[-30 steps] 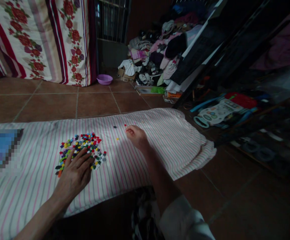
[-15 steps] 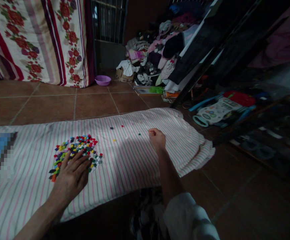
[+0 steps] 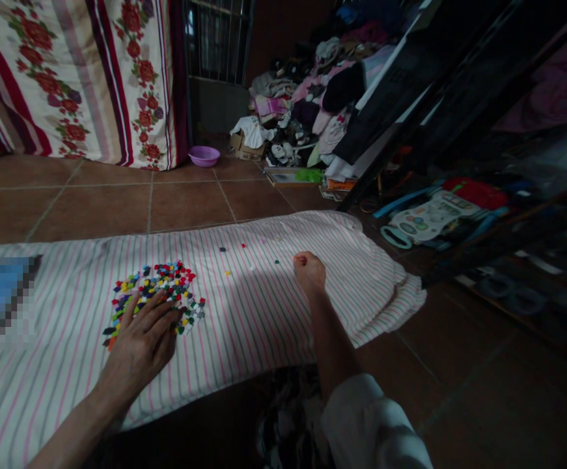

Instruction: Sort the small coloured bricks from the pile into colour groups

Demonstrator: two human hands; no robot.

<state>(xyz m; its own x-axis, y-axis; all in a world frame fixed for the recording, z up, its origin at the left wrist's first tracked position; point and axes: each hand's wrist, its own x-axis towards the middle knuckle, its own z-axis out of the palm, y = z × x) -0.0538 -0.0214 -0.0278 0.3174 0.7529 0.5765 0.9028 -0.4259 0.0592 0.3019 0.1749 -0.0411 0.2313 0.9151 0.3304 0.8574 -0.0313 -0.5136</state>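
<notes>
1. Resting palm-down at the lower left of the frame, the left hand (image 3: 141, 340) lies over the near side of a pile of small coloured pieces (image 3: 170, 277), its fingers extended and slightly spread, gripping nothing that shows.
2. The pile sits left of centre on a striped cloth (image 3: 248, 326), its pieces bunched together, many of them touching; they look blocky, too small to make out any long axis.
3. Right of centre in the frame, the right hand (image 3: 311, 272) has its fingers curled in with the tips drawn together and pointing left; I cannot tell whether a piece is pinched between them, or whether the hand touches the cloth.
4. The relation that matters: the pile lies well apart from the right fingers, toward the left of the frame and slightly lower, with the left hand much the nearer to it.
5. Single pieces are scattered between: a dark piece (image 3: 222, 249), a red piece (image 3: 243, 245) and a yellow piece (image 3: 227, 273) nearer the pile, and a green piece (image 3: 276, 262) just left of the right fingers.
</notes>
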